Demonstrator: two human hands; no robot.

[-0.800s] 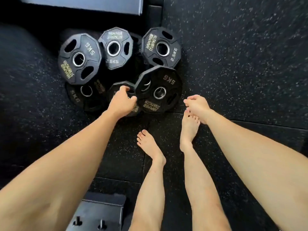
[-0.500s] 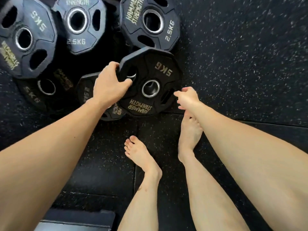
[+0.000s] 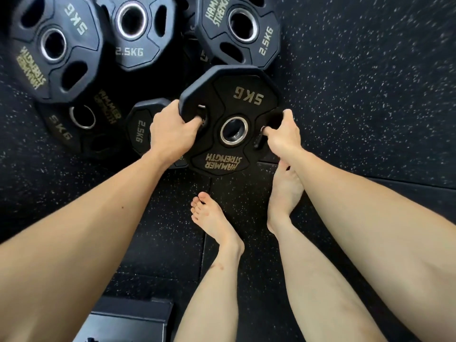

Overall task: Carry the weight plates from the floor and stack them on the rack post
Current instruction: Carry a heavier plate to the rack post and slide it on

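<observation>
A black 5 kg plate with gold lettering and a steel centre ring lies in the middle of the view, overlapping a 2.5 kg plate. My left hand grips its left edge, fingers curled into a grip hole. My right hand grips its right side, fingers hooked into the opposite hole. More black plates lie on the floor beyond: a 5 kg plate at upper left, two 2.5 kg plates at the top, and a 5 kg plate partly buried under them. No rack post is in view.
Speckled black rubber floor spreads to the right. My bare feet stand just below the held plate. A dark metal base sits at the bottom edge, left of my legs.
My right hand has closed in from the side and taken hold of the 5 kg plate's right grip hole. My left hand keeps its hold. The view has moved closer to the plates.
</observation>
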